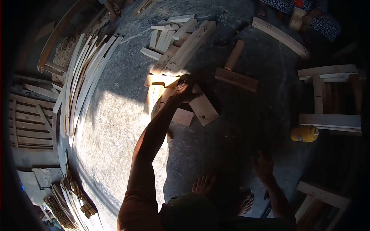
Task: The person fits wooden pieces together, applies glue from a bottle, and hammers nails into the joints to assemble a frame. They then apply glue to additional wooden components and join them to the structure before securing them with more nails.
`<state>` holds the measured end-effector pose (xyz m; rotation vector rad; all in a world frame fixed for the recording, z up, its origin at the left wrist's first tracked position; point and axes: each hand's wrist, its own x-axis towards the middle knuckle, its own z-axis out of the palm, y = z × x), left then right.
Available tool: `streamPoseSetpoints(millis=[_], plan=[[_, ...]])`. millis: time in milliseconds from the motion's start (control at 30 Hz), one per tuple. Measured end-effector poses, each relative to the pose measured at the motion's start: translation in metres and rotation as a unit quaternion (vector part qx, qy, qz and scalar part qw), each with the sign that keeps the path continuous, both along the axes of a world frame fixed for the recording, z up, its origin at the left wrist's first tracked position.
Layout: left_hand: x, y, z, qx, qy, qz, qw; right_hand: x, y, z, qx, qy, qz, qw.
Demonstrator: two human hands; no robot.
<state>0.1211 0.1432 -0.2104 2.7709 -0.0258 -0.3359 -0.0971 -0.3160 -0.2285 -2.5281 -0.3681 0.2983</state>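
My left hand reaches out to a group of short wooden blocks on the floor, its fingers bent at the top of a pale block. What the fingers hold there is too dark to make out. A reddish block lies just below that hand, and a sunlit block is on its left. Low on the right, my right hand hangs in shadow over the floor, away from the wood; its fingers are too dark to read.
Long thin strips lie at the left. Nailed beams and a T-shaped pair lie ahead. Wooden frames and a yellow container are at the right. Another person's hand touches a block at the top right.
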Motion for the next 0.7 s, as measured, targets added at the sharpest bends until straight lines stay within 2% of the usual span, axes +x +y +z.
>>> streamPoseSetpoints(millis=[67,133,200,233,267,333,367,467,500,600,633,700], plan=[[-0.001,-0.005,0.015,-0.066,0.026,-0.002,0.997,0.032,0.040,0.023,0.001,-0.119,0.054,0.991],[0.013,-0.001,0.014,-0.053,-0.012,-0.037,0.998,0.066,0.084,0.044,0.003,-0.122,0.108,0.987],[0.053,-0.003,-0.005,0.047,-0.068,0.023,0.996,0.098,0.131,0.059,0.052,-0.099,0.136,0.984],[0.057,-0.005,0.014,0.101,-0.143,0.009,0.984,0.112,0.149,0.064,0.028,-0.117,0.165,0.979],[0.071,-0.003,0.019,0.099,-0.152,0.007,0.983,0.123,0.167,0.067,0.005,-0.132,0.192,0.972],[0.099,0.005,0.014,0.189,-0.168,0.099,0.962,0.134,0.198,0.053,0.013,-0.111,0.188,0.976],[0.111,0.011,0.013,0.183,-0.134,0.137,0.964,0.142,0.207,0.047,0.023,-0.086,0.185,0.979],[0.118,0.024,-0.001,0.190,-0.127,0.149,0.962,0.150,0.212,0.038,0.049,-0.089,0.214,0.972],[0.117,0.024,-0.003,0.196,-0.133,0.142,0.961,0.144,0.210,0.025,0.072,-0.162,0.205,0.963],[0.125,0.035,-0.032,0.176,-0.174,0.171,0.954,0.124,0.207,0.013,0.084,-0.171,0.163,0.968],[0.125,0.036,-0.033,0.180,-0.214,0.172,0.944,0.124,0.204,0.034,0.059,-0.188,0.169,0.966],[0.131,0.039,-0.036,0.191,-0.208,0.172,0.944,0.119,0.201,0.059,0.044,-0.179,0.169,0.968]])
